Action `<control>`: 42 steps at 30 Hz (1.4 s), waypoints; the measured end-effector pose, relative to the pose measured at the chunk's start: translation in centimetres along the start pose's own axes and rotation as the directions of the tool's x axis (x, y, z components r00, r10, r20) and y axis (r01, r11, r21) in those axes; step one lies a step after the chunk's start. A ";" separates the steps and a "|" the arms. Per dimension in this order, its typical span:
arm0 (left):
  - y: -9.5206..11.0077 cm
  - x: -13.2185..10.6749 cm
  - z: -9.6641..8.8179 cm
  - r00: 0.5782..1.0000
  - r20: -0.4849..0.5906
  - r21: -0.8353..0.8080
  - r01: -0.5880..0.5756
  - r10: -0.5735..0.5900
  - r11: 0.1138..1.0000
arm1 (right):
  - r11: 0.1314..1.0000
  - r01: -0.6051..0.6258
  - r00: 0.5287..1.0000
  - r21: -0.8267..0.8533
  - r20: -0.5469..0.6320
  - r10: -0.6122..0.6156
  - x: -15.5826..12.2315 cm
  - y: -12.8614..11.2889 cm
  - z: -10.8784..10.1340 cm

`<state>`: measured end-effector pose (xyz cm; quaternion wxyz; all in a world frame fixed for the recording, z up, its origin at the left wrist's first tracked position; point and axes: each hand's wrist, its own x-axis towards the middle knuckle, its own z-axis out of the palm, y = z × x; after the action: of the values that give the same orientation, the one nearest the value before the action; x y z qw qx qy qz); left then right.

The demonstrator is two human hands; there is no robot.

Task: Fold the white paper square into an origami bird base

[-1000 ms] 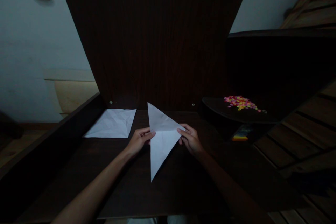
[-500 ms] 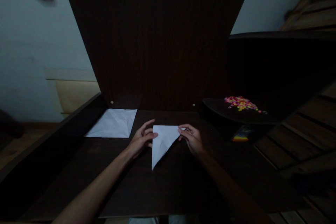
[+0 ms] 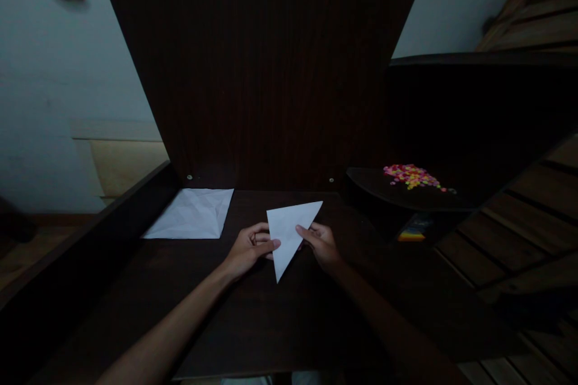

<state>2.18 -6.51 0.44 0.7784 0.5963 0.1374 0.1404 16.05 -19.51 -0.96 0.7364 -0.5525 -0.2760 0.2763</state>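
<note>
A white sheet of paper folded into a triangle (image 3: 289, 228) is held between my two hands over the dark desk (image 3: 253, 325). My left hand (image 3: 253, 246) pinches its left edge, thumb on top and fingers behind. On the slanting right edge, my right hand (image 3: 320, 243) grips it the same way, thumb on the front face. One point of the triangle aims down toward me and another up to the right. The fingers behind the paper are partly hidden.
Creased white paper (image 3: 192, 213) lies flat at the desk's back left, by the raised side board (image 3: 90, 234). On a low corner shelf (image 3: 370, 180) to the right sits a pile of small colourful pieces (image 3: 413, 175). A tall dark panel (image 3: 262, 72) closes the back.
The paper triangle has turned counter-clockwise, its right corner now higher. My right hand has slid from that corner down to the slanting edge, and my left hand sits slightly lower on the left edge.
</note>
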 end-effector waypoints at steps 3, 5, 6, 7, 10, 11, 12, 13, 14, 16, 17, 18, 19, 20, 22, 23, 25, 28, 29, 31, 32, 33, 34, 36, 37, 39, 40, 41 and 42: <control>-0.1 0.0 0.2 1.000 0.012 0.006 0.010 -0.010 1.000 | 0.997 0.001 1.000 -0.072 0.030 0.001 -0.4 0.7 0.5; -0.1 0.0 0.3 1.000 0.018 0.027 0.021 -0.021 0.999 | 0.995 0.000 0.999 -0.103 0.039 0.004 -0.5 0.7 0.5; -0.1 0.0 0.3 1.000 0.019 0.041 0.019 -0.020 0.999 | 0.993 -0.003 0.999 -0.116 0.047 0.008 -0.5 0.7 0.5; -0.1 0.0 0.3 1.000 0.018 0.058 0.014 -0.015 0.998 | 0.992 -0.006 0.998 -0.129 0.060 0.014 -0.6 0.6 0.4; -0.2 0.0 0.2 1.000 0.020 0.096 -0.006 0.004 0.995 | 0.989 -0.017 0.996 -0.146 0.078 0.029 -0.6 0.4 0.4; -0.3 -0.1 0.2 1.000 0.019 0.100 -0.006 0.004 0.995 | 0.989 -0.020 0.997 -0.143 0.075 0.031 -0.6 0.3 0.4; -0.3 -0.1 0.2 1.000 0.018 0.098 -0.004 0.002 0.995 | 0.990 -0.022 0.997 -0.137 0.069 0.032 -0.6 0.3 0.4; -0.4 -0.1 0.2 1.000 0.017 0.094 0.000 -0.002 0.996 | 0.991 -0.021 0.997 -0.130 0.065 0.030 -0.6 0.3 0.4; -0.4 -0.1 0.2 1.000 0.015 0.090 0.005 -0.006 0.996 | 0.992 -0.020 0.997 -0.124 0.065 0.028 -0.6 0.3 0.4; -0.4 0.0 0.2 1.000 0.009 0.078 0.019 -0.019 0.997 | 0.993 -0.023 0.996 -0.117 0.085 0.033 -0.6 0.4 0.4; -0.4 0.0 0.2 1.000 0.003 0.069 0.024 -0.025 0.997 | 0.993 -0.032 0.994 -0.116 0.101 0.044 -0.6 0.4 0.3; -0.4 0.1 0.2 1.000 -0.007 0.056 0.026 -0.026 0.998 | 0.992 -0.044 0.991 -0.117 0.117 0.058 -0.6 0.5 0.3; -0.3 0.1 0.2 1.000 -0.020 0.044 0.020 -0.019 0.999 | 0.991 -0.056 0.988 -0.119 0.136 0.072 -0.6 0.4 0.2; -0.2 0.1 0.2 0.999 -0.035 0.036 0.005 -0.004 0.999 | 0.990 -0.066 0.985 -0.121 0.154 0.084 -0.6 0.4 0.2; 0.1 0.0 0.3 0.997 -0.062 0.047 -0.044 0.047 0.998 | 0.990 -0.077 0.979 -0.115 0.179 0.096 -0.6 0.3 0.2; 0.2 0.0 0.2 0.995 -0.068 0.064 -0.067 0.071 0.996 | 0.991 -0.082 0.978 -0.107 0.184 0.101 -0.6 0.2 0.3; 0.3 0.0 0.2 0.992 -0.077 0.100 -0.095 0.103 0.990 | 0.992 -0.093 0.977 -0.085 0.185 0.107 -0.6 0.1 0.4; 0.1 0.0 0.0 0.988 -0.098 0.097 -0.113 0.122 0.989 | 0.994 -0.090 0.974 -0.056 0.205 0.100 -0.6 0.1 0.3; 0.1 0.1 -0.1 0.985 -0.113 0.078 -0.122 0.131 0.989 | 0.995 -0.081 0.974 -0.053 0.210 0.090 -0.6 0.1 0.2; -0.1 0.2 -0.4 0.976 -0.154 0.026 -0.151 0.153 0.988 | 0.996 -0.056 0.979 -0.071 0.192 0.069 -0.6 0.1 -0.1; -0.1 0.3 -0.5 0.969 -0.181 -0.001 -0.168 0.165 0.986 | 0.995 -0.042 0.983 -0.089 0.174 0.057 -0.6 0.1 -0.2; -0.1 0.4 -0.6 0.962 -0.211 -0.026 -0.184 0.175 0.983 | 0.994 -0.030 0.986 -0.107 0.160 0.047 -0.6 0.1 -0.3; -0.1 0.4 -0.7 0.953 -0.241 -0.046 -0.199 0.183 0.979 | 0.992 -0.021 0.987 -0.121 0.155 0.040 -0.6 0.0 -0.3; 0.1 0.5 -0.9 0.939 -0.288 -0.072 -0.216 0.187 0.974 | 0.991 -0.024 0.983 -0.129 0.176 0.047 -0.6 -0.2 -0.3; 0.2 0.5 -1.0 0.934 -0.304 -0.080 -0.219 0.186 0.972 | 0.991 -0.033 0.980 -0.129 0.189 0.058 -0.6 -0.2 -0.2; 0.3 0.6 -1.1 0.927 -0.327 -0.087 -0.223 0.184 0.971 | 0.990 -0.050 0.980 -0.133 0.184 0.075 -0.5 -0.3 0.0; 0.4 0.6 -1.2 0.925 -0.332 -0.085 -0.225 0.185 0.971 | 0.990 -0.050 0.984 -0.134 0.164 0.072 -0.4 -0.3 0.0; 0.4 0.6 -1.2 0.924 -0.335 -0.081 -0.225 0.187 0.971 | 0.990 -0.043 0.989 -0.133 0.136 0.061 -0.3 -0.3 0.0; 0.4 0.7 -1.3 0.923 -0.335 -0.073 -0.226 0.189 0.971 | 0.991 -0.030 0.993 -0.132 0.106 0.044 -0.2 -0.3 -0.1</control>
<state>2.27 -5.01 0.47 0.7575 0.5321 0.1919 0.3259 15.98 -19.78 -0.71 0.6774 -0.5884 -0.3229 0.3011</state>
